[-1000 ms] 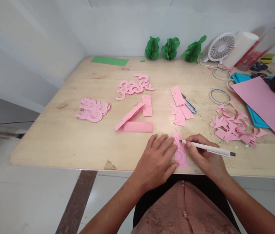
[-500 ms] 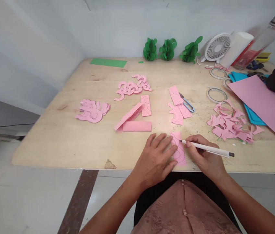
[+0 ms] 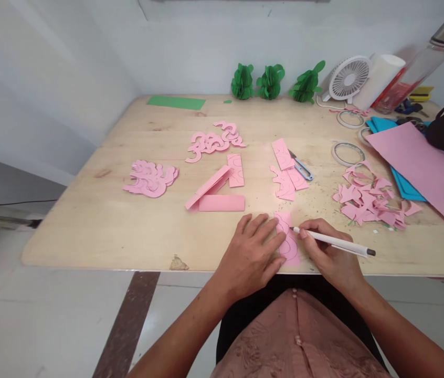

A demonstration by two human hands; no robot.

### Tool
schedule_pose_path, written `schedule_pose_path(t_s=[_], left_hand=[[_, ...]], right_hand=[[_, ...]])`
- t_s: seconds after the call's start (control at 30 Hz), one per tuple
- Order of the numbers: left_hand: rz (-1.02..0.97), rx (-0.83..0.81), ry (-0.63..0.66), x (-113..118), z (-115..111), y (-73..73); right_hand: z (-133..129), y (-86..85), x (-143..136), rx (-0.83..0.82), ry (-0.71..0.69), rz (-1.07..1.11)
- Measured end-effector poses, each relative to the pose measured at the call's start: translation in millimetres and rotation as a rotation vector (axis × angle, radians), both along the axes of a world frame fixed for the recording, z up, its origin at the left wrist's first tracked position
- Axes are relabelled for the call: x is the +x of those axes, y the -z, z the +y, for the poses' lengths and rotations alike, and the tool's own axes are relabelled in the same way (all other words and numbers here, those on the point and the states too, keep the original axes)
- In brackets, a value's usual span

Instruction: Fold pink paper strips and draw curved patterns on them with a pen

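Observation:
A pink paper strip [image 3: 291,247] with curved lines drawn on it lies near the table's front edge. My left hand [image 3: 250,254] is spread flat, its fingertips pressing the strip's left side. In my right hand [image 3: 330,252] is a white pen [image 3: 340,242], gripped between thumb and fingers, its tip at the strip's right edge. Just beyond lie more pink pieces with drawn curves [image 3: 282,154] and a pair of blue-handled thread snips [image 3: 303,170]. Folded pink strips [image 3: 222,203] rest to the left of them.
Cut pink curls [image 3: 210,142] and a stacked pink pile [image 3: 151,178] lie on the left. Pink scraps [image 3: 375,197], tape rolls [image 3: 348,153] and a large pink sheet [image 3: 430,173] over blue sheets are on the right. Green paper figures [image 3: 270,81] and a fan [image 3: 349,79] stand along the wall.
The view has shifted slightly. Both hands stay in nearly the same place, the pen tip still at the strip's right edge.

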State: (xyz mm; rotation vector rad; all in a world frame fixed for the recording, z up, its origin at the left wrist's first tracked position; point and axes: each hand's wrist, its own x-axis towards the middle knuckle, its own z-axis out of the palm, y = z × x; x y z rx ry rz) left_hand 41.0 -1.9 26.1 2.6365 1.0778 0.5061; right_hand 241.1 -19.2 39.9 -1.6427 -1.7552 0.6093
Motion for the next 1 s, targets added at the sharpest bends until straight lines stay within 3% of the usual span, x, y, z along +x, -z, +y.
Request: schedule_pose_path(t_s=[1.0], left_hand=[[0.002,-0.011,0.003,0.8,0.0,-0.4]], right_hand=[[-4.6,-1.0,-1.9,-0.091,-0.010,0.097]])
